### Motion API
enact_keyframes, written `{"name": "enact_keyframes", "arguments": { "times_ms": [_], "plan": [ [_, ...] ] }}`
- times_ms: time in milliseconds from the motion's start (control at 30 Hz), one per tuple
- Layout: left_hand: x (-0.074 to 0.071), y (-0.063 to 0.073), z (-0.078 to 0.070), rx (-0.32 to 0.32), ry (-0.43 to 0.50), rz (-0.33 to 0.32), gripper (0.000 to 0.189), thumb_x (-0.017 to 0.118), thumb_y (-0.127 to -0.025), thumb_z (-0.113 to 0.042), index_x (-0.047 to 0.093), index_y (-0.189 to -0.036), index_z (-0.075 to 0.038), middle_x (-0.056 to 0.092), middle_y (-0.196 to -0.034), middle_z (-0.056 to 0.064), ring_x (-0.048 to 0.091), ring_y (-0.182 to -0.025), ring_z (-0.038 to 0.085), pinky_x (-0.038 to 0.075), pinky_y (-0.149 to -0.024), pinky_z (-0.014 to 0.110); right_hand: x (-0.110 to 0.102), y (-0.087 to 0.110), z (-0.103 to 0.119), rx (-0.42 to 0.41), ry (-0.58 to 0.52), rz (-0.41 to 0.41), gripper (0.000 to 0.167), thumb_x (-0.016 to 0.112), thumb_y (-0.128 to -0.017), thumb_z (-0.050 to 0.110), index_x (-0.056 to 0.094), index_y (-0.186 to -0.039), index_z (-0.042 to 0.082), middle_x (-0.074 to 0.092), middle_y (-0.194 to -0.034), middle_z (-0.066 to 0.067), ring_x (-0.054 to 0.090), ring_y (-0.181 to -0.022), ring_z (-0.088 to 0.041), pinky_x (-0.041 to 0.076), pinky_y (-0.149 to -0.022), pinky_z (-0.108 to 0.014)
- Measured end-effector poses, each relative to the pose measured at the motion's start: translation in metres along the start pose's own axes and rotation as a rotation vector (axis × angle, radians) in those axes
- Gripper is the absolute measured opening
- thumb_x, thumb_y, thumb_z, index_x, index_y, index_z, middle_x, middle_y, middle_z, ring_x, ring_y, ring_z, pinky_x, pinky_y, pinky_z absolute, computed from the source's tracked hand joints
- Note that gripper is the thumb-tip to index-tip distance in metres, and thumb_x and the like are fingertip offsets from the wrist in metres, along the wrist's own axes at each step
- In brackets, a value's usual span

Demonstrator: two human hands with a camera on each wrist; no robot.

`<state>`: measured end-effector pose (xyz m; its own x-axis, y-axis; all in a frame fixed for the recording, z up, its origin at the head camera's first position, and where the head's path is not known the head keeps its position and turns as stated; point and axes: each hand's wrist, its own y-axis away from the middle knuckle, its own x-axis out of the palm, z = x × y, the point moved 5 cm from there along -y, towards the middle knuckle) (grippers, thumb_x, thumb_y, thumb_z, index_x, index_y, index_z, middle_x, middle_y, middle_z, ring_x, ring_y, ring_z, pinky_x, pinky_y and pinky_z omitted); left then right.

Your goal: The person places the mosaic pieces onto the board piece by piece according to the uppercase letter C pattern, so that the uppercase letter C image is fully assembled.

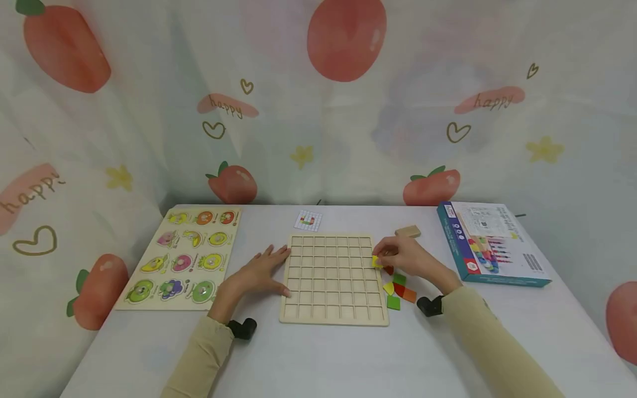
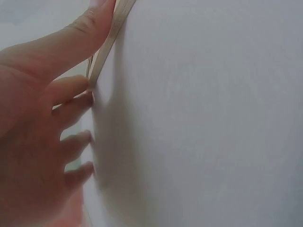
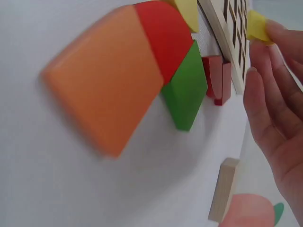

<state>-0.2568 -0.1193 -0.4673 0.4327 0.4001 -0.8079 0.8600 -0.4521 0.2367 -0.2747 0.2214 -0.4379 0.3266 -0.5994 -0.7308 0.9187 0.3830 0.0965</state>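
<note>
A pale wooden grid board [image 1: 333,321] lies flat on the white table. My left hand [image 1: 256,275] rests at its left side with fingers spread, thumb and index fingertips right at the edge; the left wrist view shows the thumb against the board's side. Between thumb and fingertips, my right hand [image 1: 408,258] pinches a small yellow block [image 3: 257,26] over the board's right edge. Beside that edge lie several coloured blocks: orange [image 1: 410,295], green [image 1: 393,302], another green [image 3: 187,87], red [image 3: 165,35] and a second yellow one [image 1: 389,288].
A small pattern card [image 1: 308,220] lies behind the board. Fruit puzzle board [image 1: 234,243] stands left, a flat blue-edged box [image 1: 502,243] right. Near the right hand is a plain wooden block [image 1: 408,231]. A printed curtain [image 1: 318,127] hangs behind the table.
</note>
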Motion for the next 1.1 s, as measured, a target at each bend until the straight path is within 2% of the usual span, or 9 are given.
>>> {"name": "enact_keyframes", "arguments": {
  "times_ms": [167,333,533,800,1000,1100],
  "plan": [
    [0.002,-0.001,0.001,-0.018,0.003,-0.006,0.11,0.092,-0.074,-0.039,0.032,-0.162,-0.009,0.025,-0.171,0.008,0.009,-0.16,0.039,0.011,-0.13,0.056,0.004,-0.017,0.004,-0.006,0.011,-0.016,0.015,0.073,-0.094,0.012,0.075,-0.109,0.007,0.074,-0.101,-0.008,0.063,-0.084,-0.02,0.056,-0.072,-0.025],
    [0.0,-0.002,0.003,-0.026,0.009,-0.012,0.111,0.091,-0.075,-0.04,0.031,-0.162,-0.01,0.024,-0.171,0.008,0.008,-0.16,0.039,0.011,-0.13,0.057,0.01,-0.037,0.012,-0.008,0.022,-0.021,0.014,0.073,-0.095,0.015,0.077,-0.108,0.009,0.074,-0.101,-0.007,0.063,-0.086,-0.019,0.054,-0.081,-0.03],
    [-0.001,-0.001,0.001,-0.029,0.038,-0.004,0.111,0.092,-0.074,-0.037,0.031,-0.162,-0.008,0.023,-0.171,0.009,0.007,-0.16,0.04,0.009,-0.13,0.057,0.023,-0.056,0.021,-0.015,0.011,0.02,0.015,0.073,-0.095,0.016,0.077,-0.108,0.01,0.075,-0.097,-0.003,0.066,-0.083,-0.014,0.052,-0.084,-0.032],
    [0.003,-0.002,0.004,-0.034,0.052,-0.008,0.111,0.092,-0.073,-0.038,0.031,-0.162,-0.009,0.024,-0.171,0.008,0.006,-0.16,0.039,0.008,-0.13,0.056,0.034,-0.07,0.031,-0.016,0.022,0.009,0.014,0.073,-0.095,0.014,0.078,-0.106,0.008,0.075,-0.104,-0.007,0.06,-0.088,-0.018,0.051,-0.084,-0.033],
    [0.002,0.0,0.003,-0.031,0.06,-0.02,0.111,0.093,-0.073,-0.037,0.032,-0.162,-0.008,0.025,-0.171,0.009,0.007,-0.16,0.04,0.008,-0.13,0.058,0.04,-0.073,0.033,0.023,0.047,0.02,0.013,0.073,-0.095,0.014,0.079,-0.106,0.008,0.076,-0.1,-0.005,0.062,-0.089,-0.018,0.053,-0.088,-0.036],
    [0.003,0.0,0.003,-0.031,0.06,-0.023,0.111,0.093,-0.073,-0.037,0.032,-0.162,-0.008,0.025,-0.171,0.008,0.007,-0.16,0.039,0.008,-0.13,0.058,0.04,-0.073,0.034,0.015,0.083,0.018,0.015,0.074,-0.094,0.013,0.08,-0.107,0.008,0.077,-0.103,-0.005,0.065,-0.091,-0.018,0.055,-0.087,-0.037]
  ]
}}
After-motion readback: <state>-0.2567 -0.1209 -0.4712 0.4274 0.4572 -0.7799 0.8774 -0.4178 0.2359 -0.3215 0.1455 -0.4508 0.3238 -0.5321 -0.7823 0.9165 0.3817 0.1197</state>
